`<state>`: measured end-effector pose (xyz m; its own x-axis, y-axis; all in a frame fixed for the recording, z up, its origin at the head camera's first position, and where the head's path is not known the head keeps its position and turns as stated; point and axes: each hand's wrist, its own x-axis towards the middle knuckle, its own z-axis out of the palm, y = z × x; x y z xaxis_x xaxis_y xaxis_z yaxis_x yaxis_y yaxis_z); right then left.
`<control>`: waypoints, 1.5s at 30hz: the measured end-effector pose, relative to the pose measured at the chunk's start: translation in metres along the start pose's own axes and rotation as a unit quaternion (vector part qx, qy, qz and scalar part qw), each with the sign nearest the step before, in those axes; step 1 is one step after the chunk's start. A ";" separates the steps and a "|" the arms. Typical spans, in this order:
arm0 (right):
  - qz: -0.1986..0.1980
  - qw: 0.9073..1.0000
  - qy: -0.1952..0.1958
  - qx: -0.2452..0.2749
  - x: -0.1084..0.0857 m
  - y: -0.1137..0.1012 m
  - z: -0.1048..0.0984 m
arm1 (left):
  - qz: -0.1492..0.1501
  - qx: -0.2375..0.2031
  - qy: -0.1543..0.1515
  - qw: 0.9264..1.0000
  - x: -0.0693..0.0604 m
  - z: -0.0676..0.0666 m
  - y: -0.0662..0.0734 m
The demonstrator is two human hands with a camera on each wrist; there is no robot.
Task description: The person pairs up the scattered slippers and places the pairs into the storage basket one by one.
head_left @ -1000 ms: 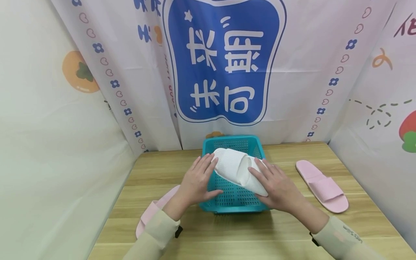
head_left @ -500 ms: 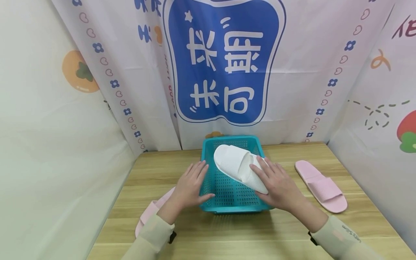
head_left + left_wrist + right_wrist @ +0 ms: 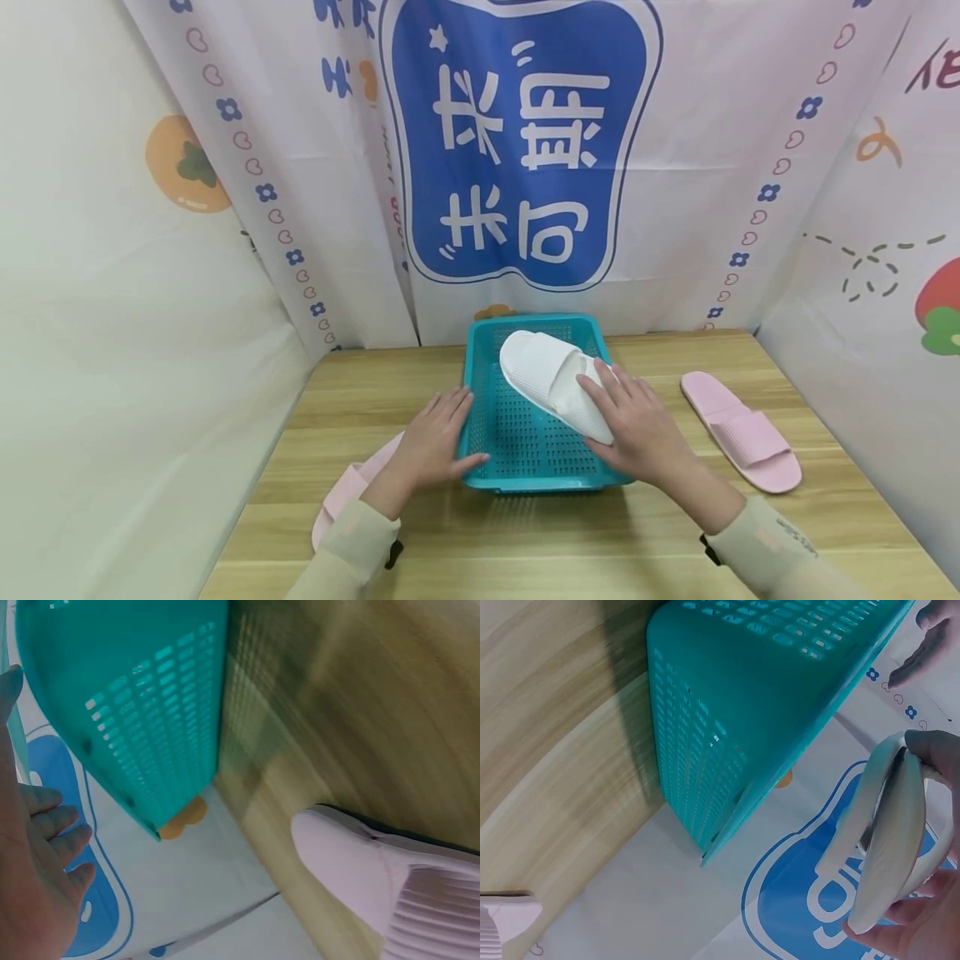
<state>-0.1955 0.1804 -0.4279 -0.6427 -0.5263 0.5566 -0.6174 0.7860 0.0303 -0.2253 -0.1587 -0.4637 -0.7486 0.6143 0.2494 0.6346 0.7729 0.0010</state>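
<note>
A pair of white slippers is held over the teal plastic basket by my right hand, which grips the heel end with fingers above and thumb at the near side. In the right wrist view, two soles lie against each other with a dark gap between, and my right fingers curl round them. My left hand hovers by the basket's left rim, fingers extended, holding nothing. Its palm and fingers appear beside the basket wall in the left wrist view.
One pink slipper lies on the wooden table right of the basket. Another pink slipper lies at the left, partly hidden under my left forearm. Printed cloth hangs behind the basket, and walls stand on both sides.
My left hand has let go of the white slippers and moved left and down toward me. The slippers, still in my right hand, have shifted slightly right and away.
</note>
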 end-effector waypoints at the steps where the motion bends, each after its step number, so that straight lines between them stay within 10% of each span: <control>1: 0.003 1.000 -0.002 -0.001 0.000 0.000 0.001 | -0.002 0.000 -0.004 1.000 -0.001 0.002 -0.001; 45: 0.119 0.993 -0.027 -0.007 0.025 -0.005 0.023 | -0.001 0.021 -0.037 0.999 -0.009 0.022 -0.010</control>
<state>-0.2189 0.1558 -0.4331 -0.7931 -0.3417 0.5042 -0.4393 0.8943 -0.0850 -0.2293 -0.1682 -0.4877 -0.7635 0.6212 0.1767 0.6250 0.7796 -0.0402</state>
